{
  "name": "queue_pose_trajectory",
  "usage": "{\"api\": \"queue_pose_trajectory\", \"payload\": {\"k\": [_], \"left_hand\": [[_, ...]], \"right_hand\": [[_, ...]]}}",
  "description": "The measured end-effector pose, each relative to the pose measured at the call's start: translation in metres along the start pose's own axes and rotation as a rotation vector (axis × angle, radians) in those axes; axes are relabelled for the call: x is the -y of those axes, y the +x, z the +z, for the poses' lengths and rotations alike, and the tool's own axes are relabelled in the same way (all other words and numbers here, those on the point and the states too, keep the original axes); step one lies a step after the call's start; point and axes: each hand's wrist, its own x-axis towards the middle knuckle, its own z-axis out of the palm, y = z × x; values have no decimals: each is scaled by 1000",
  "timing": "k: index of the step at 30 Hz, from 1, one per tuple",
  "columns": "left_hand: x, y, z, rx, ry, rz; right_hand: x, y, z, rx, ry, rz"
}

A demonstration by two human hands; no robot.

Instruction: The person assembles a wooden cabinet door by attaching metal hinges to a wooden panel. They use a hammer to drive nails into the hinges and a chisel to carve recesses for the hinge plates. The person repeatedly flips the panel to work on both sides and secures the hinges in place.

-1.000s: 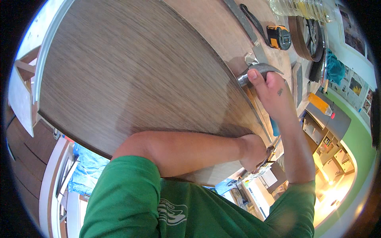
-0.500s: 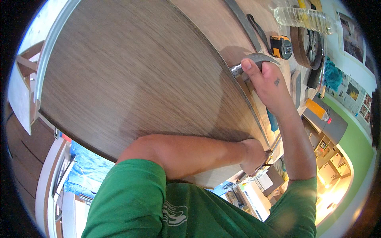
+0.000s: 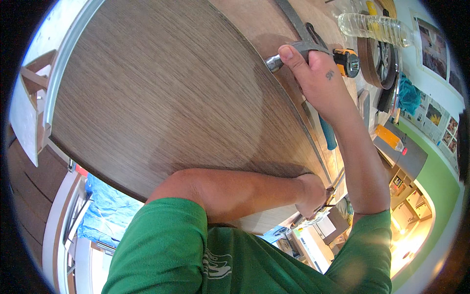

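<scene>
My right hand [image 3: 325,81] is wrapped round a claw hammer just below its steel head [image 3: 303,48], thumb lying along the metal. The blue handle [image 3: 327,133] sticks out below the palm. The hammer's face is close to the curved edge of a large brown wood-grain panel [image 3: 171,93]; I cannot tell whether it touches. A thin dark strip [image 3: 308,132] runs along that edge. My left forearm crosses the near part of the panel. At the near end of the edge, my left hand [image 3: 312,193] is closed with curled fingers; what they grip is mostly hidden.
Beyond the panel, a tape measure [image 3: 346,62], a flat metal bar [image 3: 293,19], a roll of brown edging [image 3: 372,63] and a clear plastic bottle [image 3: 374,28] lie on the bench. An orange bottle [image 3: 390,139] lies farther right. Blue sheeting [image 3: 104,210] is at lower left.
My right hand and the hammer have moved left and farther away along the panel's edge, nearer the metal bar. My left hand has stayed almost where it was.
</scene>
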Motion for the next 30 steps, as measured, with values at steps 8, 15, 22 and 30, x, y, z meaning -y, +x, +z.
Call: {"api": "queue_pose_trajectory", "payload": {"k": [8, 15, 22, 30], "left_hand": [[2, -1, 1, -40, 1, 42], [1, -4, -4, -15, -19, 25], [3, 1, 4, -38, -29, 27], [2, 0, 4, -39, 9, 41]], "right_hand": [[-19, -30, -6, 18, 17, 122], [-43, -58, -15, 76, -24, 240], [-65, -90, -17, 34, -74, 207], [-115, -119, -23, 120, 54, 298]]}}
